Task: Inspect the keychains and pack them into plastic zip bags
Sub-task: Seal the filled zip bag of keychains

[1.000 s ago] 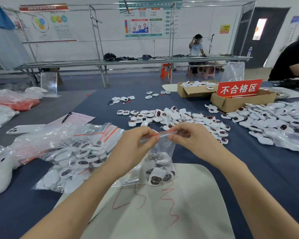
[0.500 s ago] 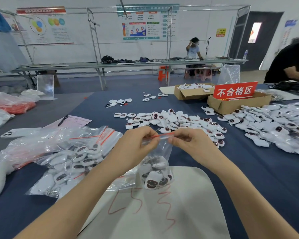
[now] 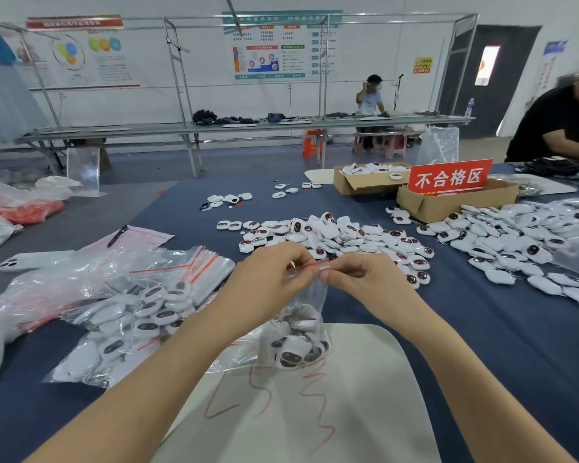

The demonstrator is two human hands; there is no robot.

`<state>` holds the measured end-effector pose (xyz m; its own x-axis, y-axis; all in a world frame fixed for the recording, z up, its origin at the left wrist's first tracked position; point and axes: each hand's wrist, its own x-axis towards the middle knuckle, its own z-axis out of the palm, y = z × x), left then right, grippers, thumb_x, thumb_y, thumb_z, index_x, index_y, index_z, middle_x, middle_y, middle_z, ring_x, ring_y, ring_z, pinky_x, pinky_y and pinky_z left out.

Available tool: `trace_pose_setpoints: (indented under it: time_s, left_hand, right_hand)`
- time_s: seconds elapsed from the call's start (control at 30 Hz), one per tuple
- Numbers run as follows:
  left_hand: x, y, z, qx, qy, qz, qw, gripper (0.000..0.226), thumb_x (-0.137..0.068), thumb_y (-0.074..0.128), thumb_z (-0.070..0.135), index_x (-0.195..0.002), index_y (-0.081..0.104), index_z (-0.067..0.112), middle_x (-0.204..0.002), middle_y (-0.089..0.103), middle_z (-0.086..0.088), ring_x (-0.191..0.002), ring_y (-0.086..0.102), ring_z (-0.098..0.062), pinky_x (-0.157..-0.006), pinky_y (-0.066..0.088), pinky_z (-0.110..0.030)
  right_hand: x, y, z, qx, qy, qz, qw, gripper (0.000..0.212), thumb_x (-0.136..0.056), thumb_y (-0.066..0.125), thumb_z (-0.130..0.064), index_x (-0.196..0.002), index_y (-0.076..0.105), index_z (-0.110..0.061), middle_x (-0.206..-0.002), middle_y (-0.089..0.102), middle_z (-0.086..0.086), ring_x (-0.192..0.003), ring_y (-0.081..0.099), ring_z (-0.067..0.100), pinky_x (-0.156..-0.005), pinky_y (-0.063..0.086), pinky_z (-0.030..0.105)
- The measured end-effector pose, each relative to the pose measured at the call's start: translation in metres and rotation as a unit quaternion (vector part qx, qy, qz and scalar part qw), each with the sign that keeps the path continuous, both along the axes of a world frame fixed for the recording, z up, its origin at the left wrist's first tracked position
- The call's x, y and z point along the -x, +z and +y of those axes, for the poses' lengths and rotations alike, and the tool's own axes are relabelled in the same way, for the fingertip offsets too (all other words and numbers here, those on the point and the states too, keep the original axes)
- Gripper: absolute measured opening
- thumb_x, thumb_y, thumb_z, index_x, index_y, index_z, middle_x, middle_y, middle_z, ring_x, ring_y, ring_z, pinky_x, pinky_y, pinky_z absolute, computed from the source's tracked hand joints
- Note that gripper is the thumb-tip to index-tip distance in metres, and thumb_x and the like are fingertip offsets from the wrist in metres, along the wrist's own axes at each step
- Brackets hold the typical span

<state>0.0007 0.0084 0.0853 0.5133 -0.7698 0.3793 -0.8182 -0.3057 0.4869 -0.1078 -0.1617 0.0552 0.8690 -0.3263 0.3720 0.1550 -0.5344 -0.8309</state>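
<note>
Head view: zip bag (image 3: 303, 309) hangs upright over the far edge of the white mat (image 3: 375, 396). Its load of keychains (image 3: 295, 350) is settled at the bottom and appears to rest on the mat. Both the left hand (image 3: 268, 284) and the right hand (image 3: 368, 284) pinch the zip bag at its red seal strip (image 3: 315, 264), fingertips nearly meeting at mid-strip. The strip's long axis runs left to right between the grips, with the bag body directly below. Neither hand is nearer. Judgement: sealing is under way, and the next move calls for pinch pressure drawn outward along the strip. Beyond the mat lie loose keychains (image 3: 341, 238).
</note>
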Motion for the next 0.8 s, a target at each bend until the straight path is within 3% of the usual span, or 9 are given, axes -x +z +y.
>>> trace_pose_setpoints:
  time_s: [0.1,0.27,0.4,0.6,0.73,0.8]
  left_hand:
    - [0.002,-0.001,-0.002,0.003,0.007,0.014,1.000,0.012,-0.094,0.061,0.043,-0.090,0.066,0.033,-0.086,0.066,0.017,-0.085,0.061,-0.006,-0.080,0.053,-0.044]
    - [0.007,0.003,-0.006,0.005,0.005,0.009,1.000,0.015,-0.095,0.061,0.045,-0.093,0.068,0.032,-0.090,0.068,0.016,-0.090,0.061,-0.005,-0.083,0.053,-0.042]
    - [0.009,0.005,-0.005,-0.005,0.002,-0.022,1.000,0.011,-0.095,0.060,0.038,-0.091,0.065,0.030,-0.092,0.066,0.015,-0.092,0.061,-0.007,-0.083,0.053,-0.043]
    - [0.010,0.004,-0.006,-0.014,0.003,-0.027,1.000,0.011,-0.097,0.057,0.040,-0.096,0.064,0.031,-0.096,0.065,0.016,-0.097,0.059,-0.006,-0.087,0.051,-0.042]
    - [0.010,0.007,-0.008,-0.032,0.001,-0.048,0.998,0.012,-0.099,0.054,0.039,-0.097,0.064,0.032,-0.097,0.063,0.017,-0.095,0.057,-0.006,-0.084,0.052,-0.042]
    - [0.009,0.008,-0.008,-0.030,-0.005,-0.042,0.999,0.012,-0.099,0.055,0.039,-0.097,0.065,0.033,-0.097,0.064,0.017,-0.094,0.058,-0.005,-0.084,0.052,-0.042]
  right_hand:
    - [0.000,-0.001,0.001,0.007,-0.004,-0.011,1.000,0.012,-0.088,0.075,-0.024,-0.093,0.078,-0.035,-0.089,0.077,-0.016,-0.086,0.072,0.004,-0.083,0.056,0.020]
    - [0.000,-0.002,0.003,0.020,-0.001,-0.034,0.999,0.020,-0.087,0.075,-0.027,-0.086,0.073,-0.047,-0.089,0.077,-0.019,-0.085,0.072,0.000,-0.080,0.054,0.015]
    - [0.001,-0.005,0.006,-0.003,0.015,-0.023,1.000,0.008,-0.081,0.071,-0.042,-0.088,0.074,-0.044,-0.089,0.077,-0.018,-0.086,0.071,-0.001,-0.079,0.052,0.012]
    - [-0.001,-0.008,0.005,0.021,0.015,-0.024,0.999,0.019,-0.090,0.072,-0.025,-0.086,0.074,-0.044,-0.084,0.076,-0.015,-0.082,0.071,0.006,-0.078,0.055,0.020]
    - [-0.001,-0.009,0.005,0.014,0.017,-0.018,1.000,0.006,-0.088,0.071,-0.035,-0.090,0.076,-0.038,-0.086,0.077,-0.012,-0.084,0.071,0.010,-0.079,0.056,0.024]
    - [0.000,-0.011,0.004,0.000,0.016,-0.020,1.000,0.011,-0.087,0.071,-0.038,-0.093,0.078,-0.031,-0.087,0.077,-0.011,-0.085,0.071,0.008,-0.079,0.055,0.021]
